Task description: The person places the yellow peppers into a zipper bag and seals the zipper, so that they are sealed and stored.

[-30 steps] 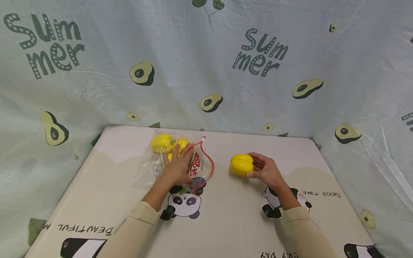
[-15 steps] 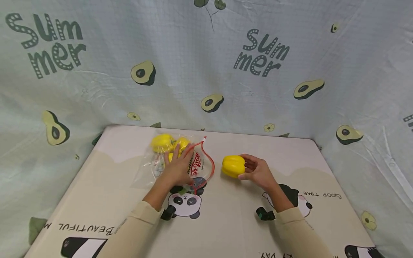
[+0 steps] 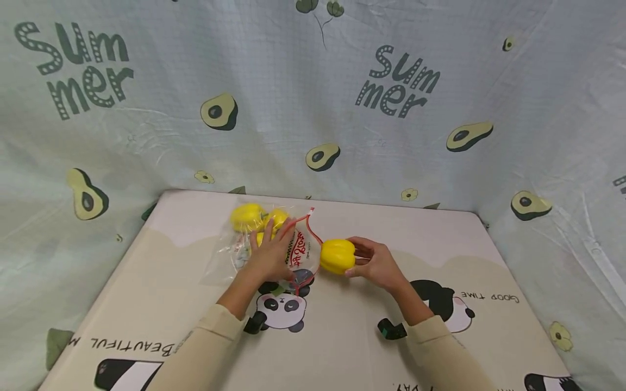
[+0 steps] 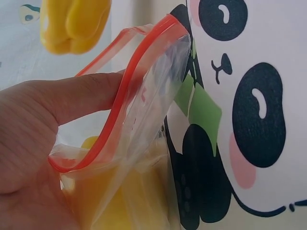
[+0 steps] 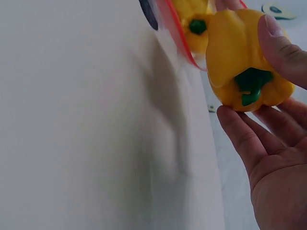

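Observation:
My left hand [image 3: 269,258] lies spread across a clear zip bag [image 3: 299,250] with a red-edged mouth. In the left wrist view its thumb [image 4: 88,93] stretches straight against the red edge [image 4: 122,91], and the mouth gapes. Several yellow bell peppers [image 3: 248,218] are inside the bag, partly behind my fingers. With my right hand [image 3: 379,266] I grip another yellow bell pepper [image 3: 337,256] between thumb and fingers, right at the bag's mouth. Its green stem [image 5: 254,84] faces back toward my palm in the right wrist view.
The table [image 3: 352,326] has a pale cover printed with pandas and lettering. A curtain [image 3: 274,70] with avocado prints hangs behind it and along both sides. Each wrist carries a small black device [image 3: 391,328].
My right hand has moved left with the bell pepper, from well apart to the red edge of the bag. My left hand and the bag have stayed in place.

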Motion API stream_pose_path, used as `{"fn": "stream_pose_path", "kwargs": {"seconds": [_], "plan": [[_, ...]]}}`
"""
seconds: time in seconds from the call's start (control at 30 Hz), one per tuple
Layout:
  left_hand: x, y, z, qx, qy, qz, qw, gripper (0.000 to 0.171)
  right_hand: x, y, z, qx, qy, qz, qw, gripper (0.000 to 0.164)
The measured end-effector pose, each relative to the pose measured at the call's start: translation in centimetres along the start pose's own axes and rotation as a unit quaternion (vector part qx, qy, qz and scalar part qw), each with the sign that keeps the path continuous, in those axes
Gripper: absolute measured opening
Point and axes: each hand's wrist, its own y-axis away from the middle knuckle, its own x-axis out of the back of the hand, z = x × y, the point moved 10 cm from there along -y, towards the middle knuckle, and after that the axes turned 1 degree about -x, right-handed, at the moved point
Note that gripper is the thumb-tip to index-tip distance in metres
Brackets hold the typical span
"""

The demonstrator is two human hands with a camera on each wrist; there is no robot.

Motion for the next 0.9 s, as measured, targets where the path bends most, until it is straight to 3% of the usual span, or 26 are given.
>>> {"fn": "stream_pose_path", "kwargs": {"seconds": [0.5,0.9], "plan": [[0.1,0.3,0.3,-0.004,0.006,0.003,1.0000,0.125,-4.2,-1.1,-2.0,-0.009,-0.003,-0.002,1.000,0.072],[0.1,0.4,0.2,-0.009,0.013,0.001,0.9999,0.122,-5.9,-1.8,-2.7,-0.026,0.003,0.045,0.999,0.071]]}}
